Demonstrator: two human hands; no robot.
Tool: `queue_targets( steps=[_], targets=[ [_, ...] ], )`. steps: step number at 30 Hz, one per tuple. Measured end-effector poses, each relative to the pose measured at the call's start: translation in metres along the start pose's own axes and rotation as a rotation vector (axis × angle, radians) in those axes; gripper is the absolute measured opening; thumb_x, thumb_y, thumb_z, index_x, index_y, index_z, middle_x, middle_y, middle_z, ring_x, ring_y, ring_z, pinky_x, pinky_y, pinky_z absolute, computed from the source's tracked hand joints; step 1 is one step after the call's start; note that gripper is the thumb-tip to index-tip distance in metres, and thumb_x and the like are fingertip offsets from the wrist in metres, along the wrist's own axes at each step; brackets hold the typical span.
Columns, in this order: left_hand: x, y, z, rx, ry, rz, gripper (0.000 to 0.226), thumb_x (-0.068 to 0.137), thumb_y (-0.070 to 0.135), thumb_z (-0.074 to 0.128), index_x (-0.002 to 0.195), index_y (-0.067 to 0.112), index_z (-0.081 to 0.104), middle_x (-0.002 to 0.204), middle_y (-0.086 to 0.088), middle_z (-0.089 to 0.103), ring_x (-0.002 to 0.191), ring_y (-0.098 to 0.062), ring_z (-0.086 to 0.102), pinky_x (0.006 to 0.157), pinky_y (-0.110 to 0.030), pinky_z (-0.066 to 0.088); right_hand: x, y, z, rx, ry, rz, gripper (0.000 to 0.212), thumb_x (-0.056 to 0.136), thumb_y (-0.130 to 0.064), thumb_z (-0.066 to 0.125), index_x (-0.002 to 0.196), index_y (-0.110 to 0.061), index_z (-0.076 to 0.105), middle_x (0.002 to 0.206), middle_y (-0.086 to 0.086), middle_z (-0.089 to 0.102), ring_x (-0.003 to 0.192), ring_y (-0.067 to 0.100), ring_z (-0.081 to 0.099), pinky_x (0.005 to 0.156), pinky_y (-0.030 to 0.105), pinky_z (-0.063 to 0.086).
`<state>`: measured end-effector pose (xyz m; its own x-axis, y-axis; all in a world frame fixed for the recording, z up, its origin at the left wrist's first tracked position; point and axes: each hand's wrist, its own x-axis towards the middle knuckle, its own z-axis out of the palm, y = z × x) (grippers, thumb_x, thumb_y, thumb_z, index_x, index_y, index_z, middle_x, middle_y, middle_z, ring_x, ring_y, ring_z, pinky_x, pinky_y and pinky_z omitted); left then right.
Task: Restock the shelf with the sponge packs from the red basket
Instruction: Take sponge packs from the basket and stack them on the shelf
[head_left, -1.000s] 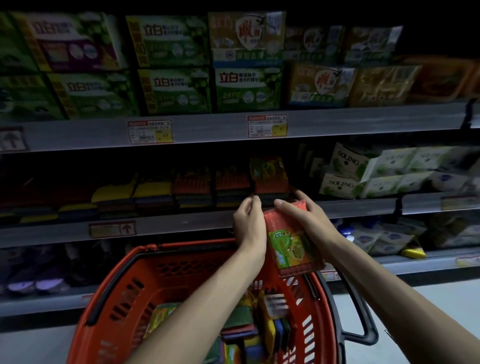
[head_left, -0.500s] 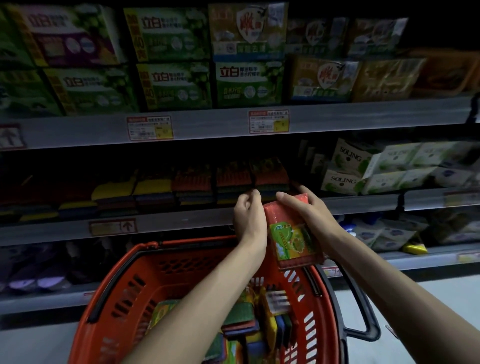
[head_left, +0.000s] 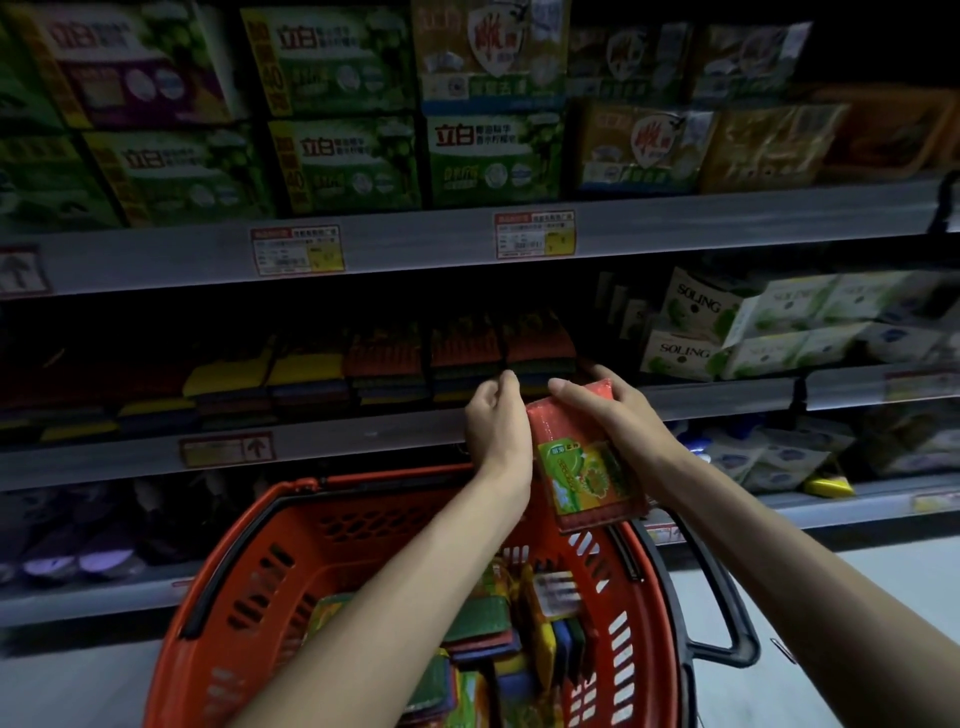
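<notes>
Shelf (head_left: 363, 439) stands behind the red basket (head_left: 322, 540). The sponge pack (head_left: 587, 478) is tilted above the basket's far rim. Right hand (head_left: 618, 415) clamps the pack's upper right side. Left hand (head_left: 496, 426) lies against its left edge, fingers curled; whether it grips cannot be told.

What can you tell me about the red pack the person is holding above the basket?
The sponge pack is a flat red rectangle in glossy wrap, with a green and yellow label on its lower half. It is tilted above the far rim of the red basket. The right hand grips its upper end; the left hand lies against its left edge.
</notes>
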<state>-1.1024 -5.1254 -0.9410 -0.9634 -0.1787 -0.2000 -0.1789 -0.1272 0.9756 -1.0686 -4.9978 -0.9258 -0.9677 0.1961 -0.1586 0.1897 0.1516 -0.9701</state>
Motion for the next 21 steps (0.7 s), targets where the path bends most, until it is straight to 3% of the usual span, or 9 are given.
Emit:
queue_targets(
  steps=[5,7,10,16,18,21],
  targets=[
    [0.001,0.003,-0.005,0.022,0.008,0.006,0.027,0.101,0.036,0.051,0.08,0.021,0.059,0.086,-0.015,0.07,0.084,-0.027,0.067,0.065,-0.027,0.041,-0.002,-0.002,-0.002,0.006,-0.009,0.001,0.097,0.083,-0.053,0.076,0.16,-0.024,0.026,0.137,0.006,0.059,0.106,0.017,0.07,0.086,0.034,0.058],
    [0.0,0.005,-0.008,0.02,0.002,-0.009,0.024,0.102,0.034,0.051,0.08,0.026,0.059,0.09,-0.008,0.072,0.089,-0.025,0.069,0.064,-0.024,0.042,-0.002,-0.001,-0.001,-0.002,-0.001,-0.006,0.098,0.082,-0.054,0.076,0.16,-0.024,0.026,0.138,0.007,0.058,0.107,0.019,0.069,0.094,0.039,0.057],
    [-0.002,0.008,-0.011,0.022,-0.009,-0.018,0.025,0.102,0.031,0.051,0.077,0.03,0.057,0.082,0.008,0.065,0.086,-0.019,0.066,0.073,-0.03,0.047,-0.005,-0.001,0.0,-0.005,0.005,-0.018,0.097,0.083,-0.054,0.075,0.161,-0.026,0.025,0.139,0.007,0.057,0.108,0.02,0.069,0.097,0.042,0.056],
    [-0.006,0.008,-0.02,0.019,-0.045,-0.043,0.018,0.1,0.026,0.054,0.085,0.03,0.063,0.091,0.006,0.07,0.098,-0.019,0.07,0.091,-0.039,0.052,-0.01,-0.002,0.001,-0.013,-0.027,-0.012,0.099,0.082,-0.054,0.077,0.161,-0.026,0.025,0.145,0.008,0.052,0.111,0.021,0.066,0.091,0.037,0.057],
    [-0.008,0.008,-0.026,0.029,-0.064,-0.048,0.016,0.1,0.025,0.055,0.089,0.03,0.066,0.095,0.005,0.072,0.099,-0.018,0.071,0.093,-0.04,0.053,-0.013,-0.001,0.0,-0.001,-0.004,-0.012,0.095,0.082,-0.054,0.077,0.159,-0.028,0.028,0.141,0.008,0.055,0.11,0.021,0.067,0.094,0.04,0.056],
    [-0.009,0.01,-0.037,0.08,-0.091,-0.028,0.016,0.101,0.023,0.056,0.095,0.028,0.07,0.099,0.005,0.074,0.097,-0.014,0.07,0.092,-0.036,0.054,-0.021,-0.003,-0.002,0.019,0.024,-0.023,0.085,0.084,-0.05,0.075,0.156,-0.032,0.034,0.132,0.004,0.058,0.105,0.018,0.069,0.087,0.035,0.057]
  ],
)
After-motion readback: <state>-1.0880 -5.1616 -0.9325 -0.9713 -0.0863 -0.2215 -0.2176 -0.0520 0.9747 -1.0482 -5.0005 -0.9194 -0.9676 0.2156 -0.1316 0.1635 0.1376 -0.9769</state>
